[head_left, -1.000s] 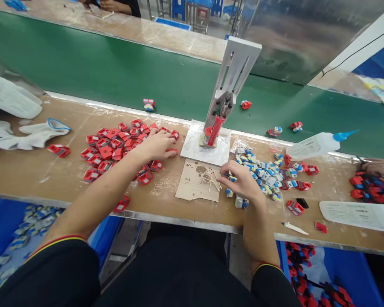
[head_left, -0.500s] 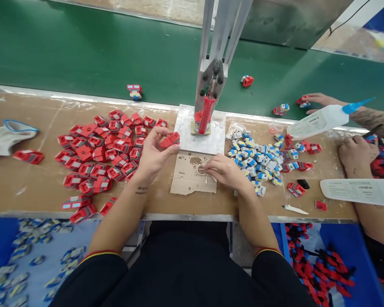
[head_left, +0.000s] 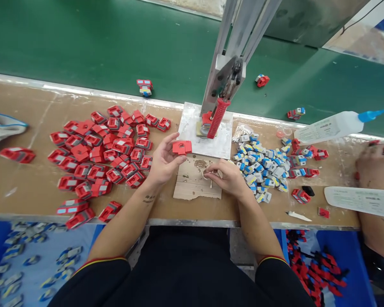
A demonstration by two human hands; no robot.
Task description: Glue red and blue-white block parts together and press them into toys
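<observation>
My left hand point(head_left: 167, 160) pinches a red plastic toy part point(head_left: 181, 147) between thumb and fingers, a face with a round hole showing. Over a piece of cardboard point(head_left: 188, 189), my right hand point(head_left: 226, 175) is closed on a thin cotton swab point(head_left: 211, 183) whose pale tip points down. Beneath its fingertips lies a small clear ring or dish, partly hidden. Dark wet spots point(head_left: 200, 163) mark the cardboard. Left of my left hand spreads a pile of red and grey toy parts point(head_left: 97, 149). White, blue and yellow parts point(head_left: 264, 166) lie heaped right of my right hand.
A press with a red handle point(head_left: 219, 118) stands on a metal plate point(head_left: 187, 117) ahead. Two bottles point(head_left: 331, 127) lean in from the right, beside a co-worker's hand point(head_left: 374, 164). Loose swabs point(head_left: 241, 132), a knife blade point(head_left: 299, 216) and a green belt point(head_left: 99, 51) are also around.
My left hand has turned the red part so its holed face shows. My right hand stays over the cardboard with the swab. The co-worker's far hand has left the belt, and the view has shifted.
</observation>
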